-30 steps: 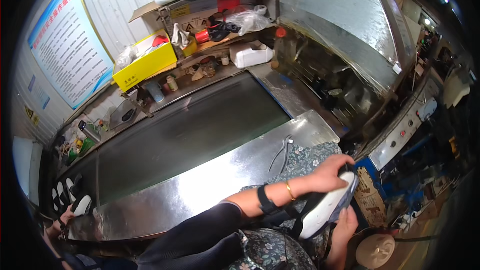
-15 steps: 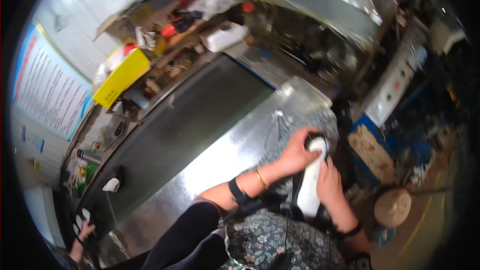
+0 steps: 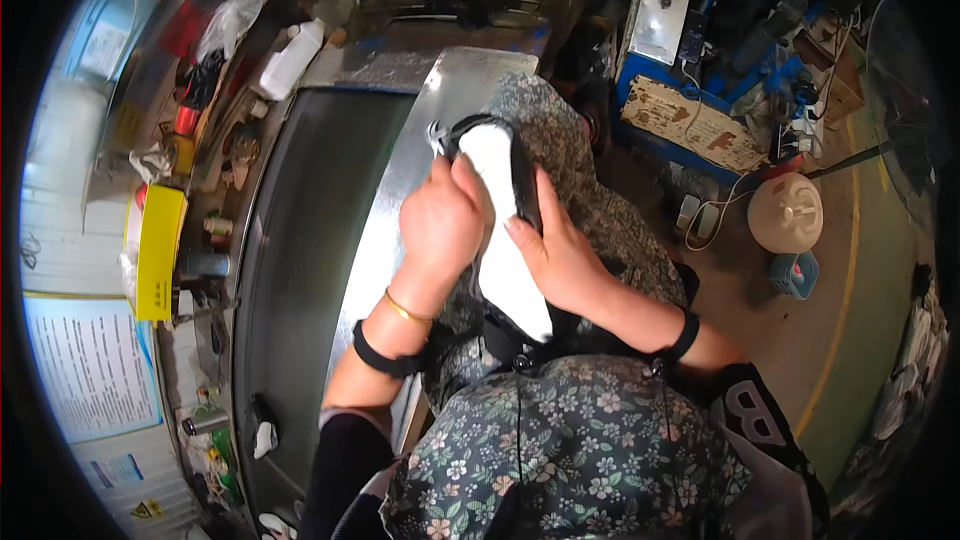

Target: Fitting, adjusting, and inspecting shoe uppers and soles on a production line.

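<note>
A black shoe (image 3: 524,175) lies over my lap with its long white sole (image 3: 505,250) facing up. My right hand (image 3: 565,255) grips its right side, thumb pressed on the sole and fingers round the black edge. At the opposite side my left hand (image 3: 440,220) is closed against the shoe's edge, with its fingertips hidden. A small shiny grey loop-like piece (image 3: 436,138) sticks up just above the left fist; its kind cannot be made out. A floral apron (image 3: 570,430) covers my lap beneath the shoe.
On my left runs a dark conveyor belt (image 3: 320,200) beside a metal ledge (image 3: 375,240). Another black-and-white shoe (image 3: 264,432) sits on the belt. A shelf beyond holds a yellow box (image 3: 160,250) and a white jug (image 3: 290,60). To the right stands a round cream container (image 3: 785,212).
The view has turned right, and the shoe now appears nearer the middle. My left hand has shifted from the shoe's toe to its left side, while the right keeps its hold.
</note>
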`<state>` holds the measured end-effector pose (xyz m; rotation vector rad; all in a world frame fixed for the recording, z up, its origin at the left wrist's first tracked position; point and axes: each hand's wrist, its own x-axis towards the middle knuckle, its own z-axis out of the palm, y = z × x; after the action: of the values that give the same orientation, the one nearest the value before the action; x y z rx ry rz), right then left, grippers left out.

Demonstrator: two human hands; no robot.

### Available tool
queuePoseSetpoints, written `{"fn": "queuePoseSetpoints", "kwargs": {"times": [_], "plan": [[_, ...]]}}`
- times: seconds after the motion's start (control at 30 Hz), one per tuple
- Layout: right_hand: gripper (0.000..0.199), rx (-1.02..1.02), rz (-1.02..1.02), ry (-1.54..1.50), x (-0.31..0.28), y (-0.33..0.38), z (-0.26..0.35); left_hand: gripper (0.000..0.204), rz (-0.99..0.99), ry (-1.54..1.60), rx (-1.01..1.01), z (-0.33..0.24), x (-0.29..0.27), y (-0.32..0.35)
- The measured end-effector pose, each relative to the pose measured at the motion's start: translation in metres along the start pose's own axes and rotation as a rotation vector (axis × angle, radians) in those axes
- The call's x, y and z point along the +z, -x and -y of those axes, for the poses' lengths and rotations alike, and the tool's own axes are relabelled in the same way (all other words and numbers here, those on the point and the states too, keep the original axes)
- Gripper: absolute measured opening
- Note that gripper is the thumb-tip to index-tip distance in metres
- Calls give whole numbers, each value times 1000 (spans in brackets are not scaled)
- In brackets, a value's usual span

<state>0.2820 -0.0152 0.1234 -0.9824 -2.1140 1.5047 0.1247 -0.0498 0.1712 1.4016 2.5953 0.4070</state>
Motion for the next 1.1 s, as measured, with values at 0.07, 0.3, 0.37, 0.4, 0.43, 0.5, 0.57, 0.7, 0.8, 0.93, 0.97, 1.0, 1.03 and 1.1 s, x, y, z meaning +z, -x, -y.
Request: {"fn": "queuePoseSetpoints", "kwargs": {"times": [0.07,0.3,0.37,0.4,0.43,0.5,0.57,0.7,0.8,0.93,0.97,1.0,1.03,1.1], "plan": [[74,-69,-10,-293,6,-4,-17,48,213,466,34,11,-1,13],[70,-118,-111,-301,13,2,-24,50,-180,512,77,-1,42,71],[70,-83,-178,-281,14,-5,-30,48,-303,528,196,2,53,51],[71,-106,-200,-432,12,-3,-31,49,-306,655,228,-5,50,45],[72,-110,-217,-427,11,-1,-26,49,-115,1014,130,-5,48,34],[72,-112,-221,-416,8,-3,-24,53,122,1438,-28,3,49,20],[71,-76,-135,-505,7,-3,-25,54,127,1445,-42,14,47,-3],[70,-235,-60,-355,4,8,-18,58,239,1515,-8,-8,21,-28],[71,-85,125,25,-19,11,-24,59,427,1567,-50,-4,20,-37],[62,-117,-126,-371,-52,-44,-25,30,313,1321,26,-13,32,-26],[59,-136,-20,-595,-53,-58,-22,31,322,1269,75,-16,36,-25],[56,-157,89,-817,-51,-70,-17,32,330,1218,123,-17,39,-23],[43,-172,167,-735,-50,-76,-12,37,315,1228,180,-14,42,-25],[38,-236,154,-578,-51,-83,-11,44,404,1377,169,6,48,-33]]}}
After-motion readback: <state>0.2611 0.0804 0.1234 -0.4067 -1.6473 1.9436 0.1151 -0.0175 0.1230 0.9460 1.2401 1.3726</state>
